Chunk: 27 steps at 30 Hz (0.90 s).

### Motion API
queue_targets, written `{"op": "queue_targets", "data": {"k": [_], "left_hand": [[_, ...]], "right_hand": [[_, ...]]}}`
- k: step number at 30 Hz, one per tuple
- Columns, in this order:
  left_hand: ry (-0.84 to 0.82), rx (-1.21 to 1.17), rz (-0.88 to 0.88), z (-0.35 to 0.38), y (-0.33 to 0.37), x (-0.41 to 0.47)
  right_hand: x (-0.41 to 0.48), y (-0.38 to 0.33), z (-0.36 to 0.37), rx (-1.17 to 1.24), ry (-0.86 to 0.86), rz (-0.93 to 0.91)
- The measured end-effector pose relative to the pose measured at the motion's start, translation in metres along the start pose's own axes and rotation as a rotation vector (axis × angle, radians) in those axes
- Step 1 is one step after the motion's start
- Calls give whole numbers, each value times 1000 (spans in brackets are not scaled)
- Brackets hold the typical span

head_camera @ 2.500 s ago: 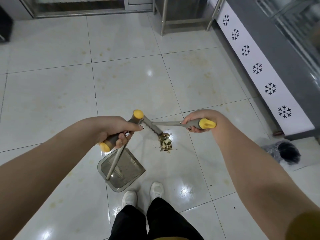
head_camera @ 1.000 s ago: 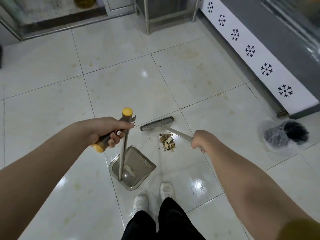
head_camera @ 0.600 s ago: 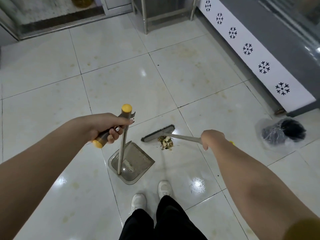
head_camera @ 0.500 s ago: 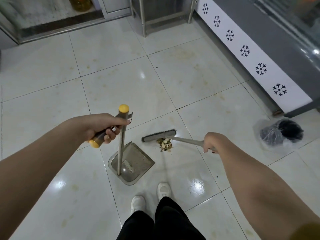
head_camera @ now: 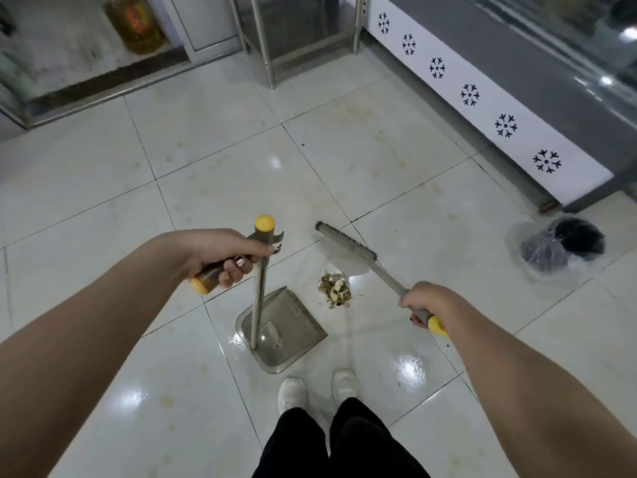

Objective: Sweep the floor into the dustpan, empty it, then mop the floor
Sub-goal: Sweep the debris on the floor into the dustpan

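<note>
left hand (head_camera: 220,252) and right hand (head_camera: 426,301) both gripping, held apart.

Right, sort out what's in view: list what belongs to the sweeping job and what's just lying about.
For the job:
broom, gripped by the right hand
dustpan, its upright handle held by the left hand
rubbish pile, not yet in the dustpan

Lying about:
plastic bag with something dark inside, near the counter
jar of yellowish liquid
metal table legs

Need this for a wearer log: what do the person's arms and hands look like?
Both arms are bare to the frame edge: no sleeves, gloves, watch or rings show. The left hand has dark-painted fingernails with pale marks; the right hand shows a dark nail too.
</note>
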<state>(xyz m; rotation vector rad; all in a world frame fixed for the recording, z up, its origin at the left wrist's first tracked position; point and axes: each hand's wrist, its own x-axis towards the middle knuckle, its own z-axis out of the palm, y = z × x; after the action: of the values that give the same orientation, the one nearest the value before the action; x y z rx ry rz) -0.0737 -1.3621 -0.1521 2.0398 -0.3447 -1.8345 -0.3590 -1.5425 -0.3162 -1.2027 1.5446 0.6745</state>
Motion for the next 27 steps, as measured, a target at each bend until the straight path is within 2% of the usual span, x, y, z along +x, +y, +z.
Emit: {"op": "queue_targets", "data": {"k": [8,14,20,23,27], "left_hand": [[-35,66,48,-14,-2,25],[-35,176,95,-26,-6,34],[209,420,247,-23,1,41],[386,698,363,-12,1,43],[409,793,400,-4,4,47]], "right_hand": [[11,5,63,81,7,82],[13,16,75,175,-13,106],[15,4,66,147,45,90],[20,11,68,183,61,181],[25,20,87,263,57,220]]}}
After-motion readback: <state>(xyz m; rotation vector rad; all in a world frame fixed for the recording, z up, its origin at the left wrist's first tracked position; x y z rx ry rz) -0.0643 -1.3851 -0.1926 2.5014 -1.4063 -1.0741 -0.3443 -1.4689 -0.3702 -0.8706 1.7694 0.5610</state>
